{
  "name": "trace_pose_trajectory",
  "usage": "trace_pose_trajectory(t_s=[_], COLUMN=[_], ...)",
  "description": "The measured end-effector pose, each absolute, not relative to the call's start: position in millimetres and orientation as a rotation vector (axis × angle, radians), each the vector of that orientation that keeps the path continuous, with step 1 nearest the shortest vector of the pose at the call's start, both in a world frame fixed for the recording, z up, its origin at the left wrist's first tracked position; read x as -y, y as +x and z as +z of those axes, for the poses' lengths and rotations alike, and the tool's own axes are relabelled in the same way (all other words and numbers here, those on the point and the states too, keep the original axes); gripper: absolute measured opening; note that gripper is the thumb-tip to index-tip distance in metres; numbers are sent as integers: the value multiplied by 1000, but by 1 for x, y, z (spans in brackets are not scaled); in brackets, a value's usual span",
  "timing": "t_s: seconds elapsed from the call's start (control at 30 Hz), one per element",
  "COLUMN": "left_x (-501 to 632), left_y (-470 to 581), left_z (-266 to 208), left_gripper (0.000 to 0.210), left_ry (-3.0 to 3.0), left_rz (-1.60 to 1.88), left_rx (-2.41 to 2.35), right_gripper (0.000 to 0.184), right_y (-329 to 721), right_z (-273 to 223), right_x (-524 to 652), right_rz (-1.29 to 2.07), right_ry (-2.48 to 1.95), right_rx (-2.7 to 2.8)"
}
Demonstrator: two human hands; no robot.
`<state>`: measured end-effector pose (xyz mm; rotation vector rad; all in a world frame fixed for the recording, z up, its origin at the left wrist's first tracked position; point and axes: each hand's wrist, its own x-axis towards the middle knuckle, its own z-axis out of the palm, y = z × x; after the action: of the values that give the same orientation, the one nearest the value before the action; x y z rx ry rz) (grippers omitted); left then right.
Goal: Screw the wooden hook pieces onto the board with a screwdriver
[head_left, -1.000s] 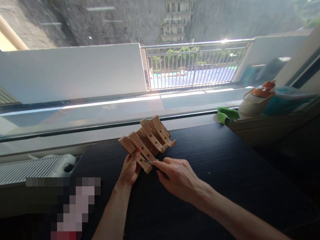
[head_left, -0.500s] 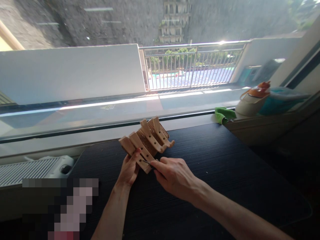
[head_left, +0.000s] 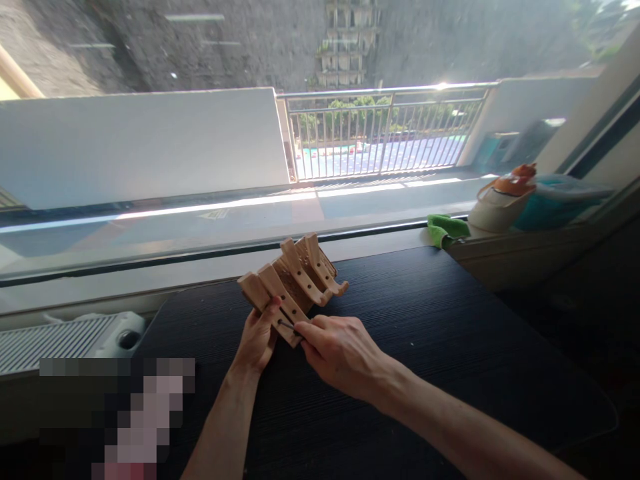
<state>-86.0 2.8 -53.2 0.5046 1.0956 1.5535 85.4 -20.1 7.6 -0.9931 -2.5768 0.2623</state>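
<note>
A wooden piece with several pale, curved slats (head_left: 300,283) and a ridged brown part between them is tilted above the dark table (head_left: 390,293). Dark round holes or screw heads dot the slats. My left hand (head_left: 257,337) grips its near left end, thumb on top of a slat. My right hand (head_left: 337,347) is closed on a thin dark metal tool (head_left: 287,325), its tip at a hole in the nearest slat. The tool's handle end is hidden in my fingers, so its exact kind cannot be made out.
A white ridged appliance (head_left: 85,340) stands left of the table. On the sill at the right lie a green cloth (head_left: 445,230), a cream container (head_left: 497,208) with an orange-brown top, and a teal bin (head_left: 555,203). The window (head_left: 200,153) borders the table's far side.
My right hand has shifted slightly left, and the tool's tip now meets the hole in the nearest slat. My left hand and the wooden piece stay nearly still.
</note>
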Motion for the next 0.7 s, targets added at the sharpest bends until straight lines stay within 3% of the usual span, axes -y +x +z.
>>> trace_pose_trajectory(t_s=[0.27, 0.6, 0.7], left_x=[-3, -5, -6], left_y=[-86, -77, -73], left_z=[-54, -58, -62], left_gripper=[48, 57, 55], left_ry=[529, 554, 550], left_rz=[1547, 1642, 1709], left_rx=[-1113, -1230, -1274], right_gripper=[19, 22, 23], right_y=[86, 75, 72], right_z=[12, 27, 23], right_x=[20, 18, 18], right_rz=[200, -209, -160], right_ry=[-991, -646, -611], right_rx=[2639, 2884, 2902])
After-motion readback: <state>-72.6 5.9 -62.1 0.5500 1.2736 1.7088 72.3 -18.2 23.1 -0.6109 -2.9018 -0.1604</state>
